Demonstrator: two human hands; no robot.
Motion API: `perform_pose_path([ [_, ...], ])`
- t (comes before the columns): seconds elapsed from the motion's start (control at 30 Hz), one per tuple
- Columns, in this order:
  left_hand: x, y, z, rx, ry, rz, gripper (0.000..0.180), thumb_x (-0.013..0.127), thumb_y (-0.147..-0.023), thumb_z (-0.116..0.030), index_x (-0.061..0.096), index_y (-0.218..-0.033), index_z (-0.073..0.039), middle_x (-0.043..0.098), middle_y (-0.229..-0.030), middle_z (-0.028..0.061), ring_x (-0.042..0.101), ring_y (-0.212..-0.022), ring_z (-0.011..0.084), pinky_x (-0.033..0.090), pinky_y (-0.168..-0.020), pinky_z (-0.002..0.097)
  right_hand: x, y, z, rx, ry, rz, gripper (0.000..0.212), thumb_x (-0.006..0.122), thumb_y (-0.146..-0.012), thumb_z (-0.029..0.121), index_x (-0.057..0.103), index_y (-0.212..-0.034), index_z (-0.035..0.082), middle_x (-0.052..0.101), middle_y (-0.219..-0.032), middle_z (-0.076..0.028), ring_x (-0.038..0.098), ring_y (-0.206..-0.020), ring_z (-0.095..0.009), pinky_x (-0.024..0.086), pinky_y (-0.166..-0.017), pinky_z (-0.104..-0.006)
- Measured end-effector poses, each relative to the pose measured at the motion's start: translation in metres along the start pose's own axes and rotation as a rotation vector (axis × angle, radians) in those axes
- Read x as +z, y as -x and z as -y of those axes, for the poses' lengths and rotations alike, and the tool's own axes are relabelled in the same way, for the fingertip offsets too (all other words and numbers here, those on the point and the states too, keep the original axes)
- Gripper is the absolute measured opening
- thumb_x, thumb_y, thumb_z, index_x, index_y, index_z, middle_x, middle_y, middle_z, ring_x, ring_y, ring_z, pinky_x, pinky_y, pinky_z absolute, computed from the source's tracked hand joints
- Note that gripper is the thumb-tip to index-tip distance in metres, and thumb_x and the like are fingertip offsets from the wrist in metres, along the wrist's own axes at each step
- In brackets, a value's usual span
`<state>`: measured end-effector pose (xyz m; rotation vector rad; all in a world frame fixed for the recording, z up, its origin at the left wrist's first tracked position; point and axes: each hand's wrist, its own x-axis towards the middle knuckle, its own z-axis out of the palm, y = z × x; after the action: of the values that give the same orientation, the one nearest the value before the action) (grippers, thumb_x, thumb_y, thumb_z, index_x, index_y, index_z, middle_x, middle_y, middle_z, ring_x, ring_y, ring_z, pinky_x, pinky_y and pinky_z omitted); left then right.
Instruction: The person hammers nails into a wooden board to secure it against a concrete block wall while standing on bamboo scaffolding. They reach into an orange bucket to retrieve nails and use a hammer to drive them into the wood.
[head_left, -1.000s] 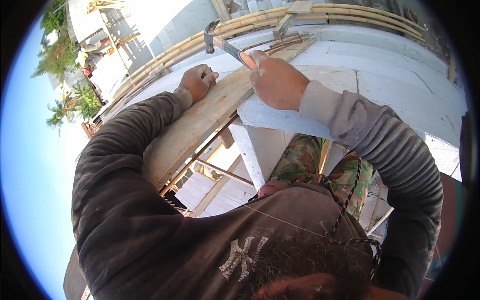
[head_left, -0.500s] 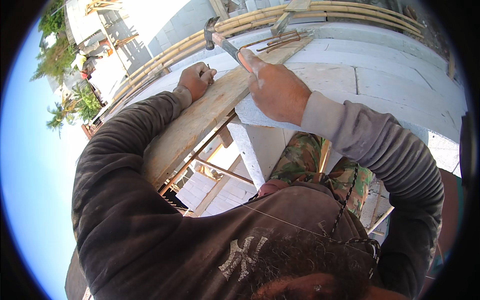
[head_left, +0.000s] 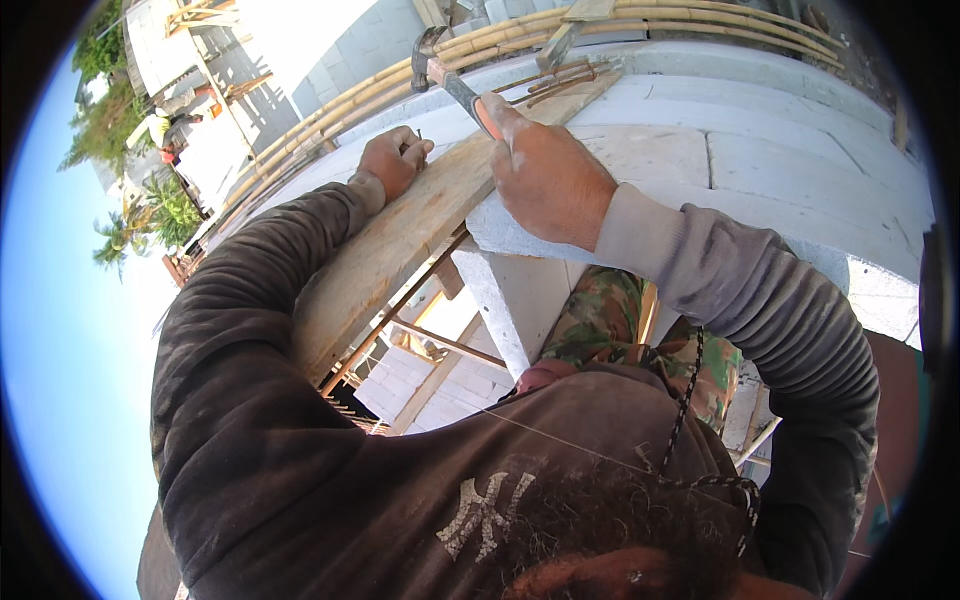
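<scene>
Hammer (head_left: 460, 92) is held in the head view by the right hand (head_left: 552, 178), whose fingers are closed around the orange grip with the thumb laid along it. From that hand the handle is pointed up and to the left, so that the claw head is seen farther out than the left hand (head_left: 392, 163) and slightly to its right, overlapping the bamboo poles (head_left: 500, 38). A thin dark nail (head_left: 420, 133) is pinched between the thumb and forefinger of the left hand, and its upper end is left protruding above the fingertips; its lower end is hidden. The left hand is placed at the far edge of a long wooden board (head_left: 400, 240), which is set aslant between the forearms; how firmly the board is pressed cannot be told. The board's far end is partly covered by bent rusty rods (head_left: 562, 80), just beyond the right hand. Pale blocks (head_left: 650, 160) are laid in a broad surface to the right of the board, partly covered by the right hand and sleeve. Below the board's near edge, a brown rod (head_left: 395, 308) is seen running alongside. Camouflage trousers (head_left: 600, 312) are shown beneath the right forearm, and a distant person (head_left: 160, 127) is seen at upper left.
</scene>
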<state>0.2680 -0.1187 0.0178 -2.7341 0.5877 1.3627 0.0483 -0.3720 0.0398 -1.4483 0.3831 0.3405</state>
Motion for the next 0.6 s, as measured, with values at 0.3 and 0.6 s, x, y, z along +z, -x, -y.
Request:
perform_pose_path([
  [0.3, 0.004, 0.000, 0.002, -0.060, 0.006, -0.032, 0.030, 0.070, -0.097, -0.028, 0.068, -0.084, -0.002, 0.073, -0.074, 0.0092, 0.068, -0.068, 0.0177, 0.052, -0.066, 0.0338, 0.006, -0.022, -0.007, -0.019, 0.040, 0.124, 0.054, 0.048, -0.099, 0.011, 0.039, -0.147, -0.010, 0.067, -0.082, -0.030, 0.069, -0.076, -0.040, 0.053, -0.069, -0.0482],
  [0.6, 0.000, 0.003, -0.006, -0.026, -0.094, -0.010, 0.030, 0.071, -0.097, -0.028, 0.068, -0.083, -0.002, 0.072, -0.075, 0.0087, 0.067, -0.069, 0.0168, 0.052, -0.067, 0.0339, -0.015, -0.021, 0.012, 0.177, -0.107, 0.275, 0.054, 0.050, -0.097, 0.013, 0.041, -0.145, -0.010, 0.069, -0.088, -0.031, 0.070, -0.083, -0.041, 0.055, -0.076, -0.0475],
])
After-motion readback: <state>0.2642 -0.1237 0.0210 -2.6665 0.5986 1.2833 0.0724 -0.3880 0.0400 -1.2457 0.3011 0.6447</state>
